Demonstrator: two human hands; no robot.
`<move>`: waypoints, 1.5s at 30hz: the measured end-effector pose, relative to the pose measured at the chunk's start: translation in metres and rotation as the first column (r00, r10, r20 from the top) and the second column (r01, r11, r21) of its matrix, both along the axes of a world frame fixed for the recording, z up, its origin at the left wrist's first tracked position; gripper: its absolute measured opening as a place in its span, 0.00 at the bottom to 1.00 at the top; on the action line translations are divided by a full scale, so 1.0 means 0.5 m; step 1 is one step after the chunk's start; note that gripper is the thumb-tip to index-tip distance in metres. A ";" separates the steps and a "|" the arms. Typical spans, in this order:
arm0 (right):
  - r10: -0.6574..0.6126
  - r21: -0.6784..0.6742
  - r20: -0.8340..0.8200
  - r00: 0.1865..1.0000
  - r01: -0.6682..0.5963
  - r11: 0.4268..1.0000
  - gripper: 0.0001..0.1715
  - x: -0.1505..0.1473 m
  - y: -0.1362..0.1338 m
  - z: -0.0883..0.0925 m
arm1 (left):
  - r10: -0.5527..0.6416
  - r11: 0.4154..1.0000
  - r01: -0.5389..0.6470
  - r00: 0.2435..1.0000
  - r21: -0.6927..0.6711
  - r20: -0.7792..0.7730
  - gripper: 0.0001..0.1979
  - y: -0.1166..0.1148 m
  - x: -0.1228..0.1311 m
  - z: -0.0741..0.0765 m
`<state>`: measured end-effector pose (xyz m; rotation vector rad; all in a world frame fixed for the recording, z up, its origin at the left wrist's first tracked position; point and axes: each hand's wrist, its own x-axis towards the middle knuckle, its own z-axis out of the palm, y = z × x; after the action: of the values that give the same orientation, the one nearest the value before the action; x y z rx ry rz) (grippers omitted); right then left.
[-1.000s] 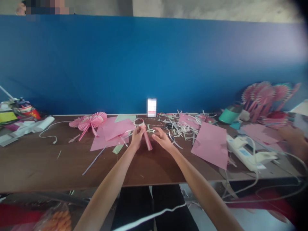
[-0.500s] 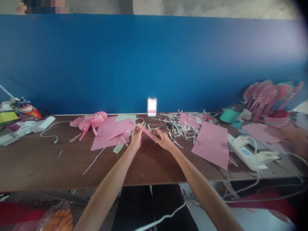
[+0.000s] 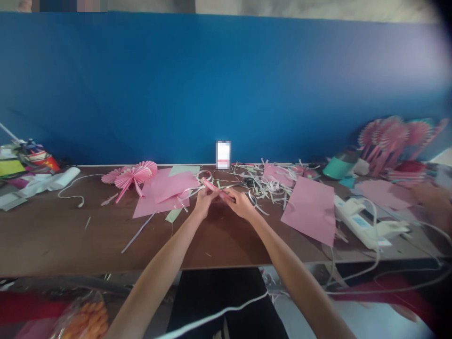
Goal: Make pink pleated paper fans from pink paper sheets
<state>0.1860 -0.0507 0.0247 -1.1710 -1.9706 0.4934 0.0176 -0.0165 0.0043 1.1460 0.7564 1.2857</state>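
A narrow folded strip of pink paper (image 3: 209,184) is held between my two hands above the brown table (image 3: 226,240). My left hand (image 3: 205,200) pinches it from the left side, and my right hand (image 3: 240,202) has its fingers closed on the right end. Just behind my left hand lies a roll of tape (image 3: 205,176). Pink paper sheets (image 3: 176,188) are spread to the left, beside pleated pink paper fans (image 3: 136,176). A single pink sheet (image 3: 310,209) lies right of my right hand.
Shredded white paper strips (image 3: 275,188) are heaped behind my right hand, near black-handled scissors (image 3: 249,181). A phone (image 3: 223,155) leans on the blue partition (image 3: 226,84). At right are a white power strip (image 3: 360,226), a teal tape dispenser (image 3: 337,167) and another person's hand (image 3: 432,200).
The pink strip has turned in my hands, its left end now sticking up past my left fingers. Both hands have come closer together. The view has tilted down slightly.
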 end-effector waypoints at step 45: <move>0.054 -0.077 -0.252 0.966 -0.075 0.994 0.20 0.002 0.002 -0.012 | -0.155 0.984 0.162 0.985 -0.080 0.080 0.21 -0.006 0.010 0.013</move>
<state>0.1870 -0.0499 0.0185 -1.0431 -1.7887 0.7297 0.0226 -0.0196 0.0111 1.0620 0.6464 1.1452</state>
